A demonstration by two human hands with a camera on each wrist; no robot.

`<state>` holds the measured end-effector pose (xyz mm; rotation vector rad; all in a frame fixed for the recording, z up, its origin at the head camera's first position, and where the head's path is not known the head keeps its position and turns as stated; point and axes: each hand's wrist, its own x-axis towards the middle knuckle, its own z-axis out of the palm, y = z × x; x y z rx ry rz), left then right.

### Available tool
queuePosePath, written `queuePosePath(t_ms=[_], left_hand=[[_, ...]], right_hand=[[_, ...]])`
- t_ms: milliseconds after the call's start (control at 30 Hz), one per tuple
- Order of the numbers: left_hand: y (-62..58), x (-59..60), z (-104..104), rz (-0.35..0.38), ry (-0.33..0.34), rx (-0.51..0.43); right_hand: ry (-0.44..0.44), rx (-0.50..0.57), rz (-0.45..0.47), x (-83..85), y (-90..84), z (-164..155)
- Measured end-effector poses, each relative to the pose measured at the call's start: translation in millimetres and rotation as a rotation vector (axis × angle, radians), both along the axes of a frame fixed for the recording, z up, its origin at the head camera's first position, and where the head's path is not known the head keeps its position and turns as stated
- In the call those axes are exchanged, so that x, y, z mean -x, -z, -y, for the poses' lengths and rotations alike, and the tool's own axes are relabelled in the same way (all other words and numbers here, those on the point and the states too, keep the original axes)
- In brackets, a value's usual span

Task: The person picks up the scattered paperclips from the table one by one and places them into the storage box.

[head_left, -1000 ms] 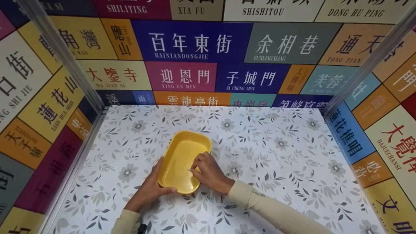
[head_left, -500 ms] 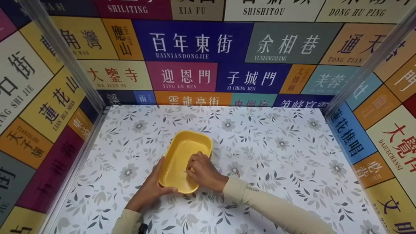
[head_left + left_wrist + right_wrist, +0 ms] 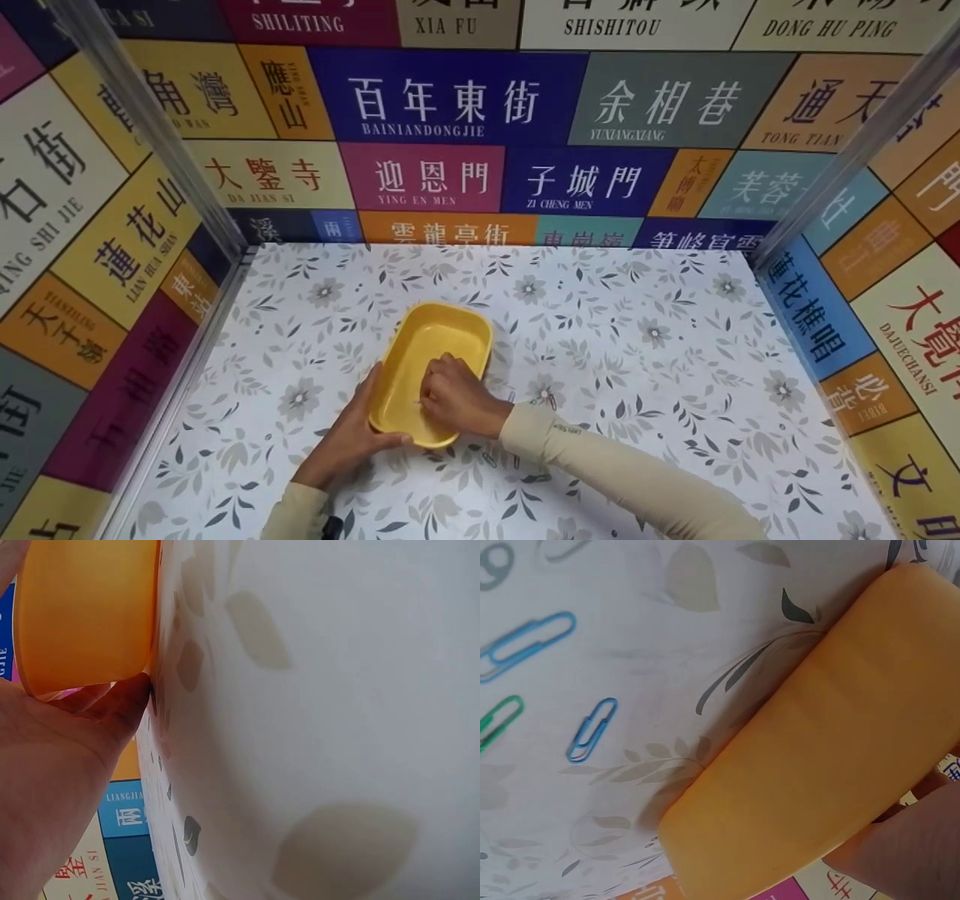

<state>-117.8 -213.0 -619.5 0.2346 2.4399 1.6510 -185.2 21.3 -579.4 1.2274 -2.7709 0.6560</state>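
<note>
In the head view, a yellow oval plastic tray (image 3: 427, 352) lies a little left of the middle of the frame, on a table covered with a white cloth printed with grey flowers and leaves (image 3: 660, 360). The long side of the tray runs from lower left to upper right.

The left hand (image 3: 346, 441) is at the lower left of the tray and grips its near end: the thumb lies along the lower rim and the fingers go around the left wall. In the left wrist view, the same yellow wall (image 3: 86, 611) fills the upper left corner, and the fingers press against it just where it meets the cloth.

The right hand (image 3: 455, 396) comes from the lower right of the frame, in a long beige sleeve (image 3: 600, 472), and lies over the right rim with its curled fingers inside the tray. Whether these fingers pinch something small I cannot tell; the picture is too unclear at this place.

In the right wrist view, the outer wall of the tray (image 3: 817, 772) crosses the frame from the lower middle to the upper right. To the left of it, on the cloth, lie two blue paper clips (image 3: 592, 729) and one green paper clip (image 3: 499, 720), well apart from the tray.

Colourful panels with Chinese street names (image 3: 450, 101) stand around the table at the top and both sides.
</note>
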Motion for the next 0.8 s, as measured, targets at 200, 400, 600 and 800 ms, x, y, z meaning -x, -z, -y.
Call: queuePosePath(t_ms=[200, 400, 600, 800], left_hand=[[-0.6, 0.3, -3.5, 0.005, -0.001, 0.015], [0.0, 2.0, -5.4, 0.005, -0.005, 0.004], [0.7, 2.4, -3.4, -0.007, -0.009, 0.0], [0.9, 1.0, 0.6, 0.001, -0.004, 0.032]], right_hand=[[-0.013, -0.031, 0.048, 4.4, 0.0, 3.8], [-0.019, -0.056, 0.018, 6.7, 3.5, 7.1], [-0.024, -0.075, -0.001, 7.1, 5.6, 12.9], [-0.025, -0.108, 0.014, 7.3, 6.1, 17.1]])
